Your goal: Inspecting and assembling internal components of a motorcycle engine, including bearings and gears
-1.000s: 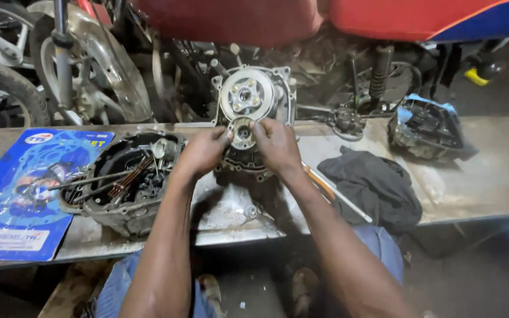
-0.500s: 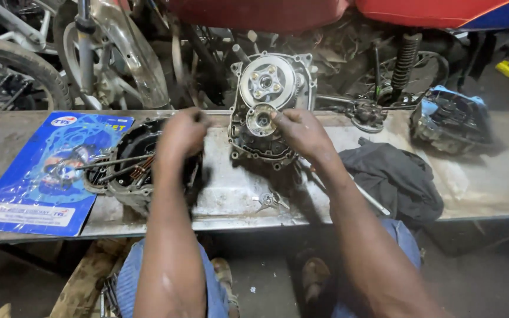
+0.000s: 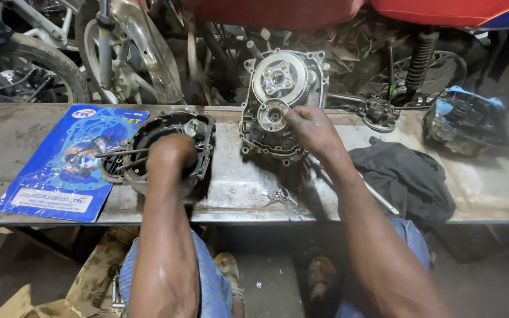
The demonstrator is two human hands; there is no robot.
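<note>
Steel bench edge nears both hands: left hand [image 3: 171,154] in cover [image 3: 172,147], right hand [image 3: 310,129] on engine case [image 3: 281,106].

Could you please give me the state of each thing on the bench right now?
Engine case: upright, open, gears exposed.
Right hand: fingertips on the case's lower gear.
Left hand: reaching into the engine cover, grip hidden.
Gasket pack: flat, sealed.
Dark cloth: crumpled.
Keys: lying loose.
</note>
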